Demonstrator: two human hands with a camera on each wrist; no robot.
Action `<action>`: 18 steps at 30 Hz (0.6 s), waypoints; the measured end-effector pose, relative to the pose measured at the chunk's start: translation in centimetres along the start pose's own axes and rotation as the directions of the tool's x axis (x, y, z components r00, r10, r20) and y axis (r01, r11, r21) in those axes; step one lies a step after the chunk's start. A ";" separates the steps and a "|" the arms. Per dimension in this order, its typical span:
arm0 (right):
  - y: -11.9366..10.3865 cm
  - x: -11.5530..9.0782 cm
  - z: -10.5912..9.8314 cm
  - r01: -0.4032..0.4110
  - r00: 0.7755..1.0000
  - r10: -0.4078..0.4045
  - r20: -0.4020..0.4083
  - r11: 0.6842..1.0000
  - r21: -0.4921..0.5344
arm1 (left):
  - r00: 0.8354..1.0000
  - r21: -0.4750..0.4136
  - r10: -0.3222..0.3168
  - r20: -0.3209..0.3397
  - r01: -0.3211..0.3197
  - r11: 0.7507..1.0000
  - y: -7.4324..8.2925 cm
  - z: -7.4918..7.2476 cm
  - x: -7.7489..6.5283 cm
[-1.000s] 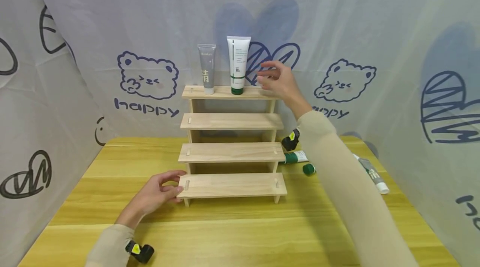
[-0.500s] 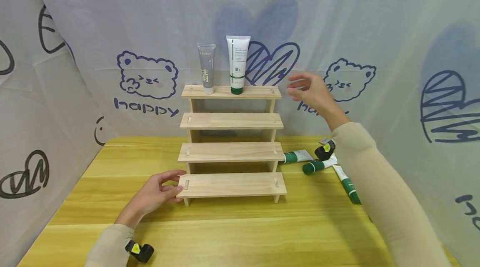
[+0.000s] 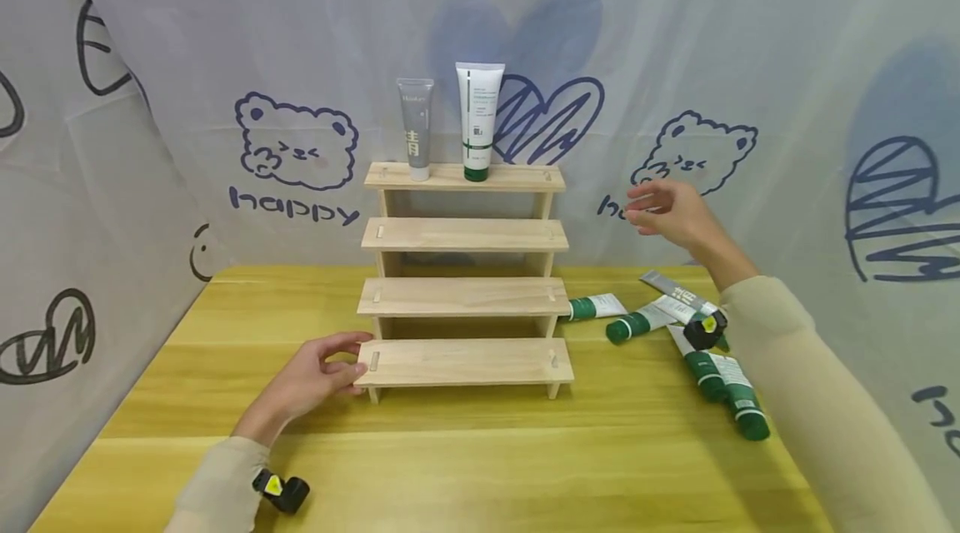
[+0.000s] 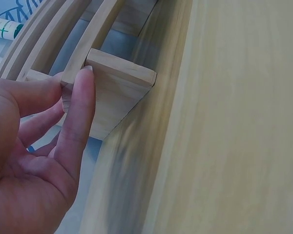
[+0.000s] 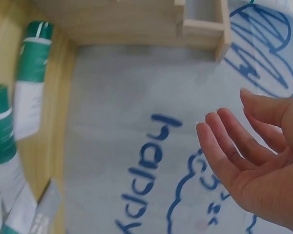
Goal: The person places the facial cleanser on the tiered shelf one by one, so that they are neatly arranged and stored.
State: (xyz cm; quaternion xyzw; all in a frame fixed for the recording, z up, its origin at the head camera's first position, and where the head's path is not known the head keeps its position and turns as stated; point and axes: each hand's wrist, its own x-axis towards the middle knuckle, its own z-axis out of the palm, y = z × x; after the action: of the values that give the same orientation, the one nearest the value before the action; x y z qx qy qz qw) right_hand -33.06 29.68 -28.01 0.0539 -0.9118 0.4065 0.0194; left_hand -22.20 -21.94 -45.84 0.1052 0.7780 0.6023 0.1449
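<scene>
The left hand (image 3: 309,376) pinches the lowest step of the wooden rack (image 3: 465,362), near the back edge of the table (image 3: 450,466); a gray tube (image 3: 416,121) and white tube (image 3: 480,118) stand on top. The right hand (image 3: 672,212), fingers loose, holding nothing, hovers near the table's back right corner, above lying tubes (image 3: 746,406).
</scene>
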 end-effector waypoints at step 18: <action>8.6 -2.8 -1.4 -0.116 0.992 0.118 0.043 0.992 -0.044 | 1.000 0.006 -0.013 -0.008 0.013 1.000 0.1 0.1 0.0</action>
State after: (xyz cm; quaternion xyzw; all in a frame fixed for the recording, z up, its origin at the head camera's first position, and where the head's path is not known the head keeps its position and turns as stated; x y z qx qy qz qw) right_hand -31.29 36.69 -33.63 0.0093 -0.9218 0.3867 -0.0240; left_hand -22.18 -21.80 -45.73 0.0979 0.7811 0.5993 0.1454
